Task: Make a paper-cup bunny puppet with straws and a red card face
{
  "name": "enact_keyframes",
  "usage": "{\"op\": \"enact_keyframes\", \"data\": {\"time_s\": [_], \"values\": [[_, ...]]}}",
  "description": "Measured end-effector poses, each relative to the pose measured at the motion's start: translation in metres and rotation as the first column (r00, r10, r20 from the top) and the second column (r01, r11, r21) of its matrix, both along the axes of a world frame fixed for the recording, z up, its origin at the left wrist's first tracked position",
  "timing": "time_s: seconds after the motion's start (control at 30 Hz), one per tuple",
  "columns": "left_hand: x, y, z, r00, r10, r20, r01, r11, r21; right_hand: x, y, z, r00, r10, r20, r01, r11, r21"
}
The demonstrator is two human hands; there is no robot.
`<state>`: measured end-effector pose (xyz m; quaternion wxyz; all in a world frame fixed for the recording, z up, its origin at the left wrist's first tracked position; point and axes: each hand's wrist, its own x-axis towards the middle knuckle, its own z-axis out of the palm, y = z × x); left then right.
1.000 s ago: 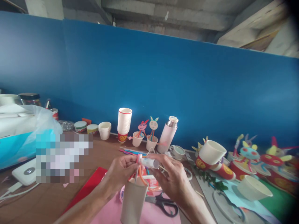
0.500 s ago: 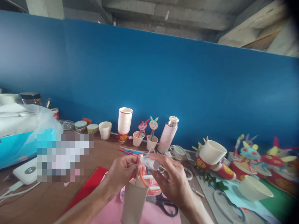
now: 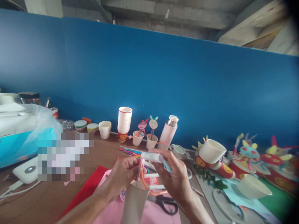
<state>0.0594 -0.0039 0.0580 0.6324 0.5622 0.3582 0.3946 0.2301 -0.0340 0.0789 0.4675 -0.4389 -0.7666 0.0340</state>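
My right hand is closed around a white glue stick, held nearly level with its narrow end pointing left. Pinched in the fingertips of my left hand are the upper ends of pipe cleaners, one of them orange. Their lower parts run down into a tall pale paper cup just in front of me. The glue stick's end is at the top of the pipe cleaners; whether it touches them I cannot tell. Black-handled scissors lie beside the cup on pink paper.
Behind stand stacked paper cups, two cup figures with faces, a pink thermos and a mug. More cup figures crowd the right. At left are a power bank and a plastic bag.
The glue stick has risen slightly and turned more level, shifting a little right. My right hand has moved up with it. My left hand keeps its pinch near the same place.
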Motion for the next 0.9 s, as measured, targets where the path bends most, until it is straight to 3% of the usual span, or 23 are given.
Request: {"op": "enact_keyframes", "data": {"time_s": [0.43, 0.6, 0.9], "values": [[-0.003, 0.000, 0.008, 0.998, 0.030, 0.051, -0.025, 0.995, -0.098, -0.001, 0.000, 0.000, 0.998, 0.051, 0.035, -0.050, 0.998, -0.040], [0.000, 0.001, -0.003, 0.999, -0.015, 0.032, 0.015, 1.000, -0.025, -0.005, 0.003, -0.005, 0.994, 0.102, 0.049, -0.103, 0.995, 0.012], [0.002, 0.000, -0.010, 1.000, 0.003, -0.001, -0.003, 1.000, 0.009, 0.000, 0.000, 0.002, 0.999, 0.022, 0.027, -0.021, 1.000, -0.022]]}}
